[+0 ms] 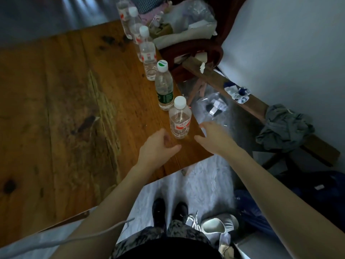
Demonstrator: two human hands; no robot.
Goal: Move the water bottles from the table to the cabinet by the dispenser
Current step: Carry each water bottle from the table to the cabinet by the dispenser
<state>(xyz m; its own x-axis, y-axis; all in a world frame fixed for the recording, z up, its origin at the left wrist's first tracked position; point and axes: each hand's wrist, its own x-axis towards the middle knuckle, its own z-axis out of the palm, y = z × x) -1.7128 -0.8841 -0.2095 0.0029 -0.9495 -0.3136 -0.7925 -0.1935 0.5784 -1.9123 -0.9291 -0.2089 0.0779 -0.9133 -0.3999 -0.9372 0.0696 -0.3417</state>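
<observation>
Several clear water bottles stand in a row along the right edge of the wooden table (65, 109). The nearest bottle (179, 120) has a white cap and a red label. Behind it stands a green-labelled bottle (164, 88), then a red-labelled one (148, 53), with more bottles (128, 17) farther back. My left hand (158, 146) hovers just left of the nearest bottle, fingers curled apart and holding nothing. My right hand (214, 137) is just right of it, past the table corner, open and empty. Neither hand touches the bottle. No cabinet or dispenser is in view.
A dark wooden chair (196, 51) piled with bags stands beyond the table's right edge. A wooden bench (261, 109) with a grey cloth (285, 128) runs along the wall. Plastic bags and shoes (214, 225) lie on the floor by my feet.
</observation>
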